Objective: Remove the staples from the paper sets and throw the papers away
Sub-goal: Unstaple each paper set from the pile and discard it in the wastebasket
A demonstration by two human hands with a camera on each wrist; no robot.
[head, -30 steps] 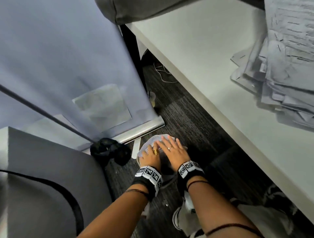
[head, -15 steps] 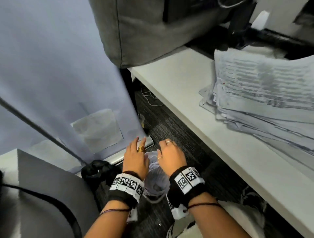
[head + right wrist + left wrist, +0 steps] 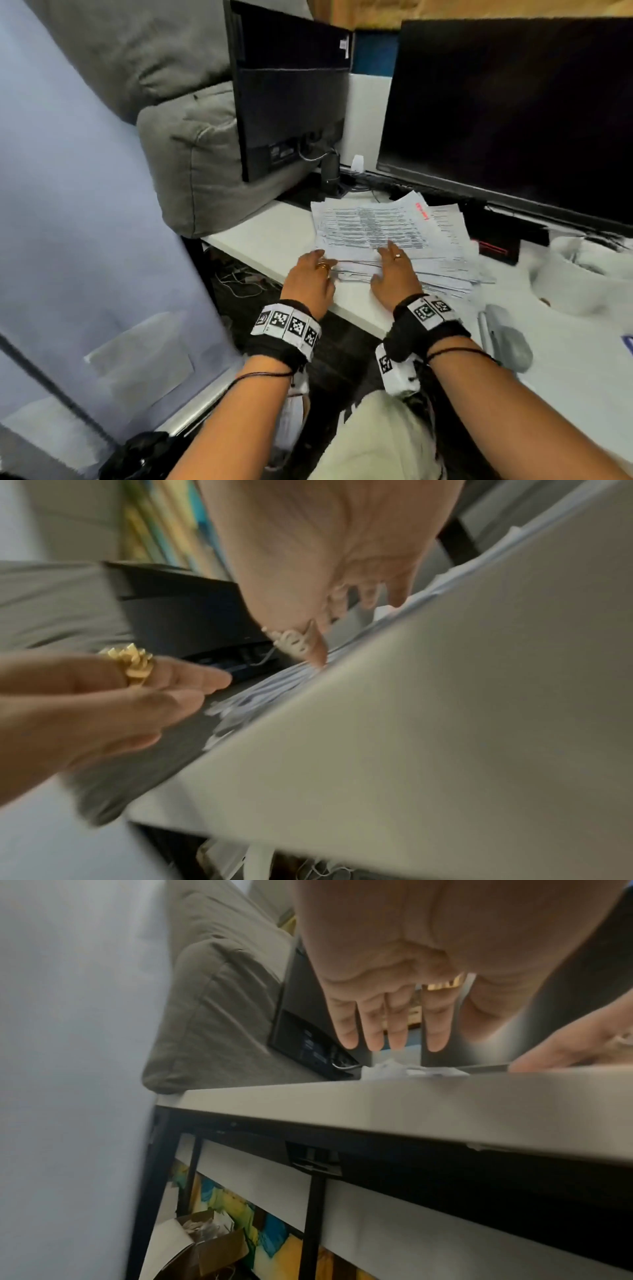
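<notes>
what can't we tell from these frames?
- Staples in the paper stack: too small and blurred in the head view.
- Left hand contact with the stack: motion blur in both wrist views.
- Grey tool on the desk: too blurred to identify.
- Bin: outside every view.

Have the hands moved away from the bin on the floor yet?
Yes. Both the left hand and right hand are up at the paper stack on the desk.

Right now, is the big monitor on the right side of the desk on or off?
It looks off: the monitor screen is uniformly black, showing no image or glow. Whether it is merely asleep cannot be told.
</notes>
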